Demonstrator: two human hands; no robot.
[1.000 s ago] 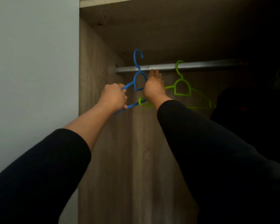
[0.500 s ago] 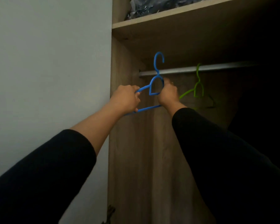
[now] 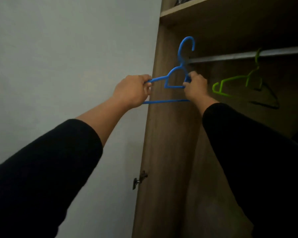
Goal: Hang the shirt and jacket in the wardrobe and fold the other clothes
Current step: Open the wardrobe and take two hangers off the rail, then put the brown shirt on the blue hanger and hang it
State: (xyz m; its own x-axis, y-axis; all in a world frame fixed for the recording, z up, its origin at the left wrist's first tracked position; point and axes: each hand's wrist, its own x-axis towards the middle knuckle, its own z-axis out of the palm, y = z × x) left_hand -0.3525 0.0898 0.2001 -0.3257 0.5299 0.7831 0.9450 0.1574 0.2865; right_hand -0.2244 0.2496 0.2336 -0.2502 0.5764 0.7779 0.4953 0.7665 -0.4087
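An empty blue plastic hanger [image 3: 175, 75] is held up in front of the wardrobe's left side panel [image 3: 167, 134], its hook free of the metal rail [image 3: 244, 55]. My left hand [image 3: 132, 91] grips the hanger's left shoulder. My right hand [image 3: 195, 86] grips its right side near the neck. A green hanger [image 3: 230, 83] hangs empty on the rail to the right. No shirt or jacket is in view.
A grey wall [image 3: 67, 57] fills the left half. A wooden shelf [image 3: 213, 7] runs above the rail with dark items on top. A door hinge [image 3: 139, 179] sticks out low on the panel's edge. A dark hanger [image 3: 267, 98] hangs behind the green one.
The blue hanger has come off the rail and moved left and out of the wardrobe, held in both hands. My right hand went from the rail to the hanger. The view swung left.
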